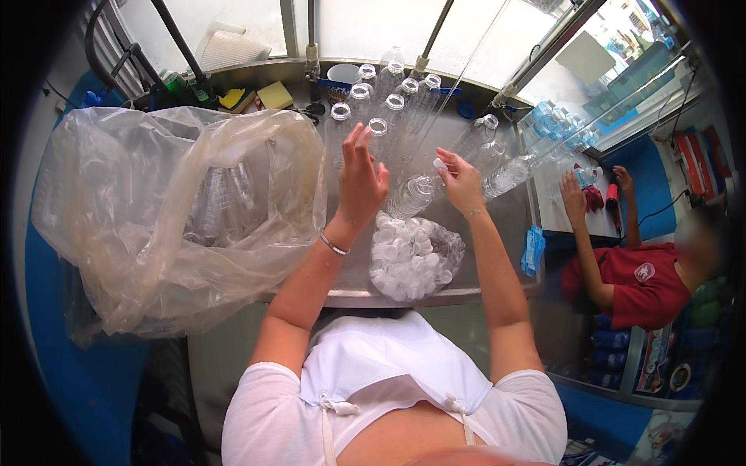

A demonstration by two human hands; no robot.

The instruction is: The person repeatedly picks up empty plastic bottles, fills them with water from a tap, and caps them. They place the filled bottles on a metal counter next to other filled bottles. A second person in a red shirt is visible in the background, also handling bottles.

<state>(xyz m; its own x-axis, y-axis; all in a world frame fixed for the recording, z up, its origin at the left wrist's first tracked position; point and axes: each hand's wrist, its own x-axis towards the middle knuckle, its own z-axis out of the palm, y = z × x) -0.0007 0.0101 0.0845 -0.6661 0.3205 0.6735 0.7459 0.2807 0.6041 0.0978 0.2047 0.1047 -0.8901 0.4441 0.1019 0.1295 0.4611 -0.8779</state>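
My right hand (461, 179) pinches a white plastic cap (439, 164) between thumb and fingers. My left hand (361, 175) is raised with its fingers apart, holding nothing, close in front of an uncapped clear plastic bottle (377, 128). Between my hands and nearer to me stands a clear bottle (419, 189). A clear bag of white caps (411, 256) lies at the front edge of the metal counter (349, 274). Several open bottles (394, 105) stand in a group farther back. Right of my right hand, a clear bottle (507, 176) leans in the view.
A large clear plastic bag (122, 233) with bottles inside covers the counter's left. Behind are a yellow sponge (275, 95) and a cup (344, 74). On the right a person in a red shirt (635, 279) handles a bottle near several blue-labelled bottles (548, 125).
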